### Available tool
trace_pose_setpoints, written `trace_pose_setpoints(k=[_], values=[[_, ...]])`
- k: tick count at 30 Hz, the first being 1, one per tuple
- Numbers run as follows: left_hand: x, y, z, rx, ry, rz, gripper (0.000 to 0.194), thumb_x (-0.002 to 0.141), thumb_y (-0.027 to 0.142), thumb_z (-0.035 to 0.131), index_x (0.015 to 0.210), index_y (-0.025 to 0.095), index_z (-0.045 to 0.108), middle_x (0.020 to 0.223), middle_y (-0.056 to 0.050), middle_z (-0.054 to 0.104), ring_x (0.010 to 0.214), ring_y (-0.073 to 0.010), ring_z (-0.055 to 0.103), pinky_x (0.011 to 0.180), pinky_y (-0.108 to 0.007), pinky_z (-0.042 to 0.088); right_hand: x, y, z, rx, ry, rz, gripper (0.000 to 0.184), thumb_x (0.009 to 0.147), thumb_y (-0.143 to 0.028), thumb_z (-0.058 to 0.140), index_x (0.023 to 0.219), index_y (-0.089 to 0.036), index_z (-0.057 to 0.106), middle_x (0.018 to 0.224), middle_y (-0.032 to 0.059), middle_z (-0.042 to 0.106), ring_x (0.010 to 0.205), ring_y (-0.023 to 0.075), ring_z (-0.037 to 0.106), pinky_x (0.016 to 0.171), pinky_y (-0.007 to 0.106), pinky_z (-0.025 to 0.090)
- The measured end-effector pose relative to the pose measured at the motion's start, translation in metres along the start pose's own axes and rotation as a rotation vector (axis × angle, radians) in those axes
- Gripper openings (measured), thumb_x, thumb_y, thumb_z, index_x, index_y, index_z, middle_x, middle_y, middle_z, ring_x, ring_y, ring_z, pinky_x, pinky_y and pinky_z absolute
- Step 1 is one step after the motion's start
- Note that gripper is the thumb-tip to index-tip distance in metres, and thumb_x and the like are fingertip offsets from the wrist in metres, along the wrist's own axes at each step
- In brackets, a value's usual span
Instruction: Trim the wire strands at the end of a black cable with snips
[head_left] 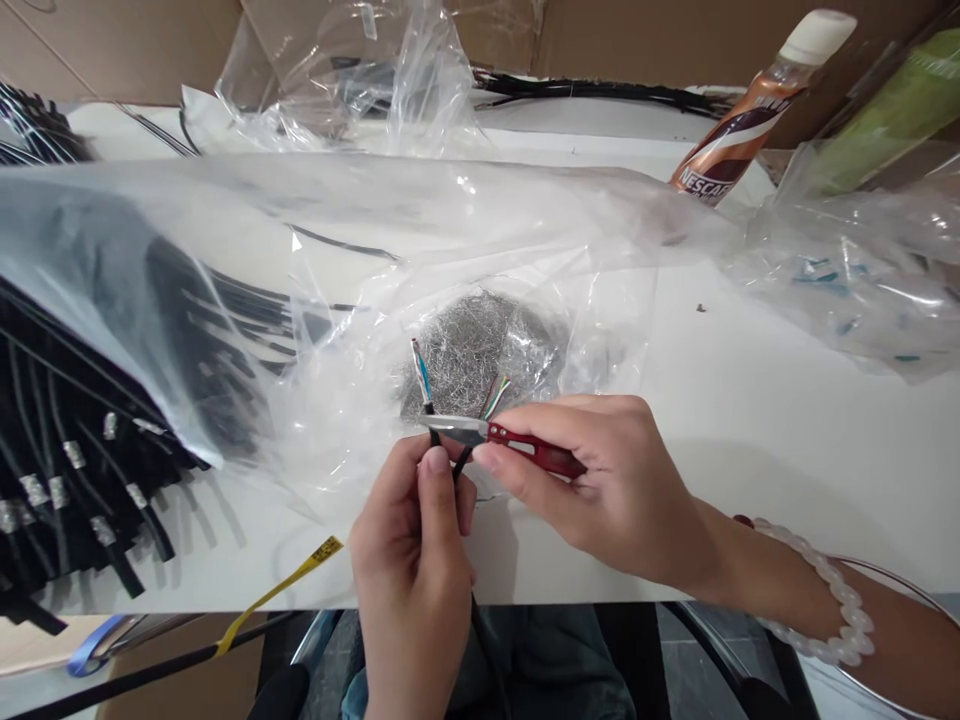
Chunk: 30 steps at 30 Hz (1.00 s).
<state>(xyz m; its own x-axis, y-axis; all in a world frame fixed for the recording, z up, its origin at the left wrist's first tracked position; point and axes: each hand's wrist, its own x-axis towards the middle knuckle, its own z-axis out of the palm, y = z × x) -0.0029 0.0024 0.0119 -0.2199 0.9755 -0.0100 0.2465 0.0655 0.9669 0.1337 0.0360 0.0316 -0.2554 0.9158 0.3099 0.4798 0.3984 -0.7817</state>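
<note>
My right hand point(611, 490) holds red snips point(534, 450) | my left hand point(416, 545) pinches two black cables point(462, 462) | blades point(459, 430) lie crosswise over the near-upright left cable point(435, 438), nearer my left hand

The worktop point(750, 450) is white from what I can see. Across its middle spreads clear plastic point(615, 325) with a silvery tangle of fine wire point(476, 335), whether inside or on top I can't tell. Black cables point(67, 520) lie heaped between eight and nine o'clock. Between two and three sit a small dark scrap point(701, 308) and, further out, a crumpled clear bag point(877, 285).
</note>
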Motion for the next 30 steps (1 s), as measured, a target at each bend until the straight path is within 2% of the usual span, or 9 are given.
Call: trace_pose_setpoints(k=[2, 5, 8, 13, 18, 30], values=[[0.0002, 0.0012, 0.0003, 0.001, 0.008, -0.004, 0.037, 0.1, 0.035, 0.047, 0.067, 0.02, 0.048, 0.053, 0.006, 0.038, 0.045, -0.0069, 0.032, 0.042, -0.021, 0.029, -0.001, -0.001, 0.0002, 0.006, 0.009, -0.018, 0.03, 0.092, -0.03, 0.062, 0.067, -0.013, 0.057, 0.053, -0.0063, 0.04, 0.05, 0.0024, 0.033, 0.049, 0.016, 0.027], [0.0005, 0.0023, 0.0007, -0.013, 0.008, -0.041, 0.032, 0.101, 0.036, 0.047, 0.074, 0.02, 0.054, 0.053, 0.006, 0.037, 0.045, -0.0068, 0.032, 0.041, -0.021, 0.028, -0.0019, -0.0013, -0.0016, 0.011, 0.008, 0.033, 0.033, 0.092, -0.029, 0.061, 0.064, -0.013, 0.055, 0.052, -0.0066, 0.036, 0.049, 0.0026, 0.03, 0.048, 0.016, 0.026], [0.001, 0.0002, -0.0001, -0.031, -0.007, -0.023, 0.03, 0.101, 0.037, 0.046, 0.077, 0.021, 0.056, 0.053, 0.007, 0.037, 0.043, -0.0061, 0.031, 0.038, -0.02, 0.026, -0.0014, -0.001, -0.0036, -0.007, -0.013, 0.099, 0.035, 0.092, -0.03, 0.06, 0.063, -0.014, 0.052, 0.052, -0.0069, 0.031, 0.049, 0.0031, 0.025, 0.046, 0.017, 0.024], [0.0001, -0.0009, 0.0003, -0.033, 0.005, -0.015, 0.03, 0.1, 0.037, 0.048, 0.077, 0.021, 0.056, 0.054, 0.007, 0.038, 0.043, -0.006, 0.033, 0.038, -0.02, 0.026, 0.0001, -0.0038, -0.0047, -0.019, -0.028, 0.122, 0.038, 0.092, -0.031, 0.059, 0.06, -0.014, 0.048, 0.051, -0.0073, 0.031, 0.049, 0.0027, 0.024, 0.046, 0.016, 0.023], [-0.0018, 0.0017, 0.0038, -0.009, 0.048, -0.044, 0.03, 0.1, 0.031, 0.047, 0.072, 0.019, 0.053, 0.055, 0.006, 0.038, 0.048, -0.0069, 0.034, 0.043, -0.021, 0.028, -0.0006, -0.0066, -0.0062, -0.015, -0.049, 0.149, 0.034, 0.093, -0.033, 0.058, 0.065, -0.014, 0.057, 0.051, -0.0074, 0.036, 0.048, 0.0023, 0.028, 0.045, 0.016, 0.025], [-0.0012, -0.0041, 0.0004, 0.027, 0.023, 0.031, 0.029, 0.101, 0.031, 0.046, 0.077, 0.02, 0.057, 0.054, 0.007, 0.04, 0.046, -0.0063, 0.036, 0.041, -0.02, 0.029, -0.0008, -0.0072, -0.0067, 0.1, -0.118, 0.244, 0.032, 0.095, -0.035, 0.057, 0.071, -0.015, 0.066, 0.051, -0.0068, 0.034, 0.048, 0.0026, 0.026, 0.043, 0.015, 0.023]])
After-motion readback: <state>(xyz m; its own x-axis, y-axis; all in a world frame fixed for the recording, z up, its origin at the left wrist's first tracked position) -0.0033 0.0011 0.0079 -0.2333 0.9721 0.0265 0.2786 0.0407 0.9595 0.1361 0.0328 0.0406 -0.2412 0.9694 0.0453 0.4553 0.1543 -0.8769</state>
